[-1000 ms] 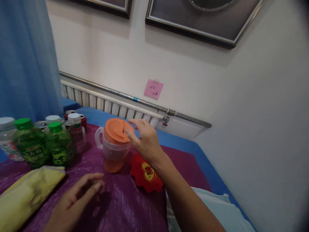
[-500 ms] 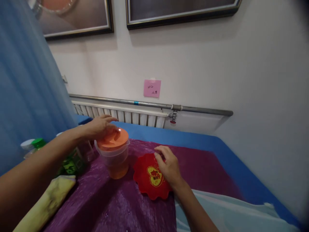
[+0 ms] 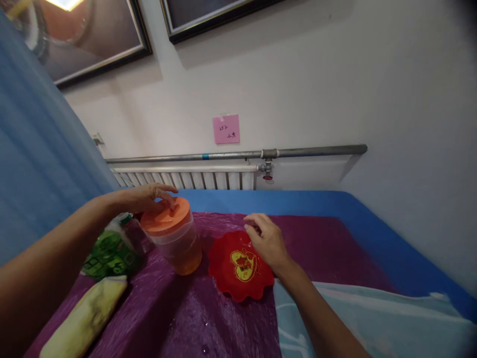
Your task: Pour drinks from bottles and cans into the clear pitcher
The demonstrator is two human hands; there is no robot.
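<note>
A clear plastic pitcher (image 3: 175, 246) with amber liquid in its lower part stands on the purple plastic sheet (image 3: 208, 323), left of centre. Its round orange lid (image 3: 167, 219) sits on the top. My left hand (image 3: 151, 197) is on this lid from the far left side, fingertips at its raised grip and one finger stretched out above it. My right hand (image 3: 266, 238) hovers at the right edge of a red scalloped plate (image 3: 225, 273) with a yellow printed design. Its fingers are loosely bent and apart, with nothing in them.
A green-patterned bag or pack (image 3: 112, 253) and a clear bottle with a dark green cap (image 3: 125, 219) stand left of the pitcher. A rolled yellowish cloth (image 3: 85, 318) lies nearer. Pale blue fabric (image 3: 357, 313) is at right. A radiator (image 3: 208, 180) lines the wall.
The orange lid now sits lower and more level on the pitcher, my left hand still at it. My right hand stays by the plate. The view has shifted and tilted slightly.
</note>
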